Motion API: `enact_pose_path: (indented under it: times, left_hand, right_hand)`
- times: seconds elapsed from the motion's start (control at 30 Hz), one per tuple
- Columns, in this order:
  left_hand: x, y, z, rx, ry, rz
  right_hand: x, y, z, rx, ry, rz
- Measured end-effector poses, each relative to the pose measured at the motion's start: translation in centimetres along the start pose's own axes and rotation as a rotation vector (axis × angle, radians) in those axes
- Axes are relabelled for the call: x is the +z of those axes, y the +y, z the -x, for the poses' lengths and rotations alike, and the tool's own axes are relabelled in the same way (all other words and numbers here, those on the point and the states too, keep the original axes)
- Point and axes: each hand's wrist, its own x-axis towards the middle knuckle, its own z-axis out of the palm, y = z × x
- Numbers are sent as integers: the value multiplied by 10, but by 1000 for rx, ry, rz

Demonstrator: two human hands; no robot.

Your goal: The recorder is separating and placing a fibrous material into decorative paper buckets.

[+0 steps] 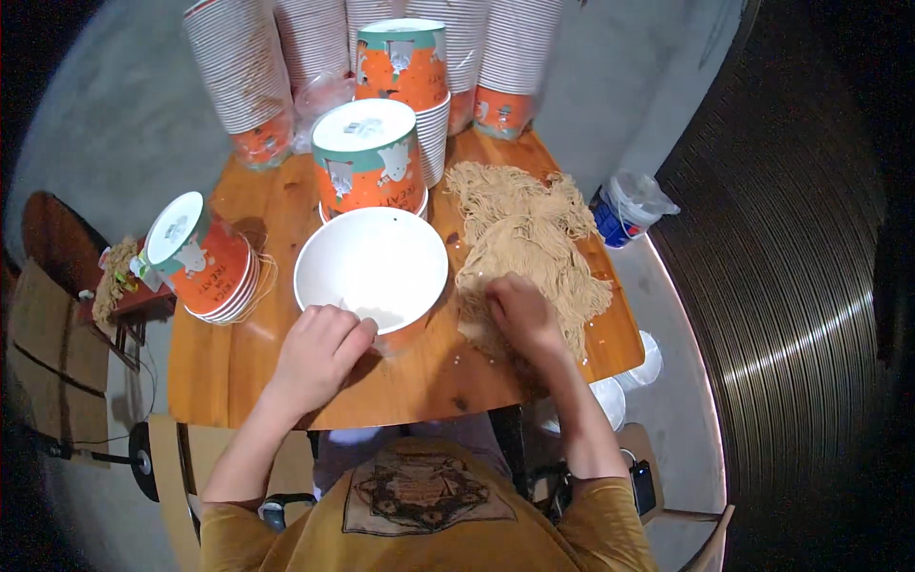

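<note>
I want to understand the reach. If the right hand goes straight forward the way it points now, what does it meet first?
The right hand already rests on the near edge of the noodle pile, so going on it would likely push deeper into the noodles; beyond them stand the cup stacks.

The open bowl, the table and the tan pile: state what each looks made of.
Open bowl: seemingly coated paper, smooth white inside, orange printed wall like the stacked cups. Table: wood, orange-brown with visible grain and a slight sheen. Tan pile: thin tangled strands, probably dry noodles, matte; the right hand rests on it.
</note>
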Motion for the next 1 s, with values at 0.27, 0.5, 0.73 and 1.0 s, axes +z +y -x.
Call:
enact_pose_path:
  times: [0.27, 0.5, 0.73, 1.0]
  left_hand:
    - [-7, -14, 15, -25, 3, -30]
    - [-17, -12, 20, -75, 10, -13]
    - [-14, 8, 10, -149, -21, -37]
    - [-7, 16, 1, -162, 23, -79]
  right_hand:
    - [-9, -10, -15, 35, -142, 36]
    - [8, -30, -15, -68, -115, 100]
    - [3, -49, -16, -174, -151, 80]
    - [-43, -151, 15, -229, -386, -668]
